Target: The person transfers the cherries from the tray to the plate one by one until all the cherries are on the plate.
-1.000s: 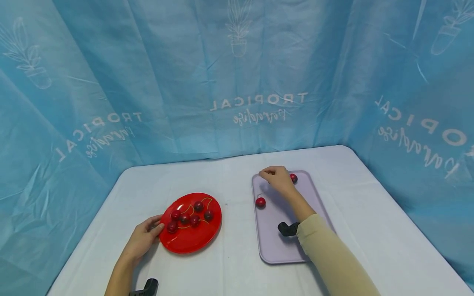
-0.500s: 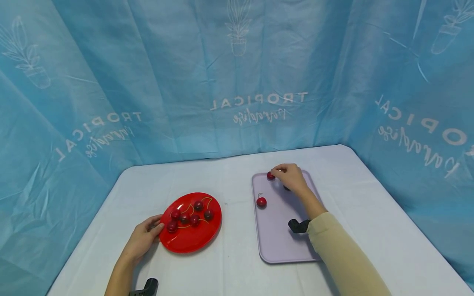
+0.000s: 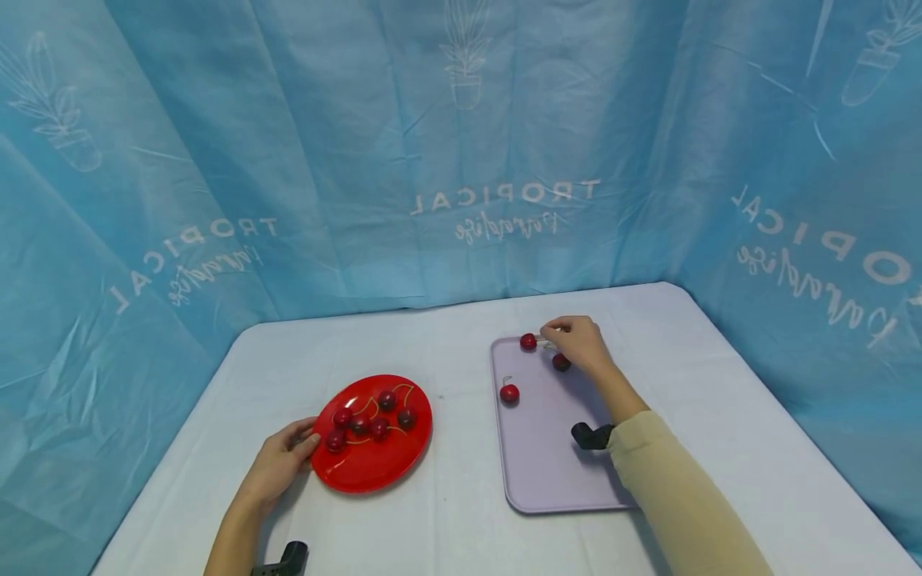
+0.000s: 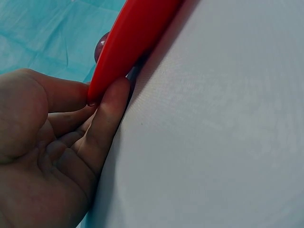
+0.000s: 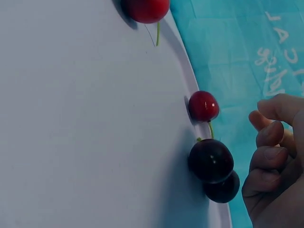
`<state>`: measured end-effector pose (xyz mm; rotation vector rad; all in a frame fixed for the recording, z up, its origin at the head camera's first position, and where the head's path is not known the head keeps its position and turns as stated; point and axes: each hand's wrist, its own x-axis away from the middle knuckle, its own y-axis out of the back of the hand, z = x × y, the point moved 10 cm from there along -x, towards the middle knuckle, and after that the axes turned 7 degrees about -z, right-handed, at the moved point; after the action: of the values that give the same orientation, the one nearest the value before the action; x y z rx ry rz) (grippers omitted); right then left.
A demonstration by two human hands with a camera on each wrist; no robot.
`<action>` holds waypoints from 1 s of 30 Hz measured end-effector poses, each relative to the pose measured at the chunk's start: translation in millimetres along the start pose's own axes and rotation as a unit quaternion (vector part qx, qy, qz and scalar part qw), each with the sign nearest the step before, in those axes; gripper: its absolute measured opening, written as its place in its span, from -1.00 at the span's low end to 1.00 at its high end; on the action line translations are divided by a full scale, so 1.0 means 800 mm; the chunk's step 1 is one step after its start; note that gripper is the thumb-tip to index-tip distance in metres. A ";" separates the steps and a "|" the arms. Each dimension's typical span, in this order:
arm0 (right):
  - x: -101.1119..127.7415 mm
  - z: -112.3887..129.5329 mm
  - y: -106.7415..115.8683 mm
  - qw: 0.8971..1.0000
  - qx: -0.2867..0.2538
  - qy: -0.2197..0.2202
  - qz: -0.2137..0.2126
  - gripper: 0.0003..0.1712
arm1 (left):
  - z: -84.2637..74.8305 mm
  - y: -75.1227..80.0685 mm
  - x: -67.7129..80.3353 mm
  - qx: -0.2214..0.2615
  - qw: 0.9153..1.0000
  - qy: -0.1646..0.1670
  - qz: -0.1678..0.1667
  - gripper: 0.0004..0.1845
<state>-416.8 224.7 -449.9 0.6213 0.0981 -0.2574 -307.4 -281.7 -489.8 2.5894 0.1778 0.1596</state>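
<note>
In the head view, my left hand [image 3: 277,464] pinches the left rim of a round red plate [image 3: 374,474]. Several cherries [image 3: 358,424] with stems lie on that plate; the left wrist view shows thumb and fingers on its edge. My right hand [image 3: 579,342] hovers over the far end of a lilac tray [image 3: 555,484]. Its fingers are curled, with nothing seen between them. Close by lie a red cherry [image 5: 204,106], a dark cherry [image 5: 211,160] and another dark cherry [image 5: 222,186], which the hand hides in the head view. One more red cherry [image 3: 509,394] lies by the tray's left side.
A white cloth [image 3: 461,448] covers the table, with a strip between plate and tray. Blue printed curtains [image 3: 360,176] stand behind and at both sides. A black wrist mount [image 3: 592,437] hangs over the tray.
My right hand has moved rightward along the tray's far end, uncovering the red cherry there and then a dark cherry. My left hand and the plate have stayed put.
</note>
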 end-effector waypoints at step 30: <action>-0.020 -0.008 -0.010 0.987 0.150 0.025 0.045 -0.70 | 0.001 0.001 -0.002 0.004 1.000 -0.003 -0.001 -0.47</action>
<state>-434.2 225.2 -456.9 0.9289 0.0803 -0.1705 -308.5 -282.8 -490.5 2.5967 0.1796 0.1513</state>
